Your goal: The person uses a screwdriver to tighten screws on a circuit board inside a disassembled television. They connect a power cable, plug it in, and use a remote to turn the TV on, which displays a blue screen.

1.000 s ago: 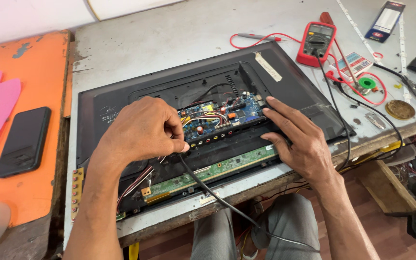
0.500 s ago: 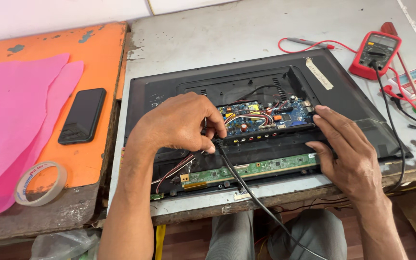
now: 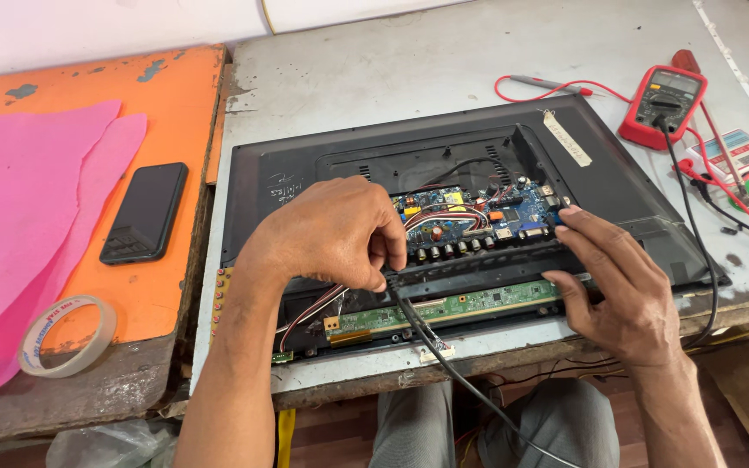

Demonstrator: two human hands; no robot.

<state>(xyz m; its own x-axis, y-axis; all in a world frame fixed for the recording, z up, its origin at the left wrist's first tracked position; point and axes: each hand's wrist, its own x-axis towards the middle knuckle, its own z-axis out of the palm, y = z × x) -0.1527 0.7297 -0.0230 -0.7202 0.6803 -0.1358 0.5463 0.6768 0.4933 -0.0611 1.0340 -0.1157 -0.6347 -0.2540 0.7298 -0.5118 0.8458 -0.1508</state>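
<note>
- My left hand (image 3: pixel 327 234) is curled nearly shut, fingertips pinched on a black cable (image 3: pixel 444 364) right at the lower edge of the blue circuit board (image 3: pixel 478 217) — the cable runs down off the bench between my knees.
- My right hand (image 3: pixel 621 295) lies loosely spread, clamped on nothing, fingertips resting on the board's right end and the frame below it.
- The board sits in the open back of a black television (image 3: pixel 305 165), lying face down on the grey bench (image 3: pixel 409 69); a green strip board (image 3: pixel 470 305) runs under my hands.
- Well right: a red multimeter (image 3: pixel 662 106) with its leads. Left, on the orange table (image 3: pixel 184 95): a phone (image 3: pixel 145 212), pink sheets (image 3: pixel 28 217), a tape roll (image 3: pixel 67 335).
</note>
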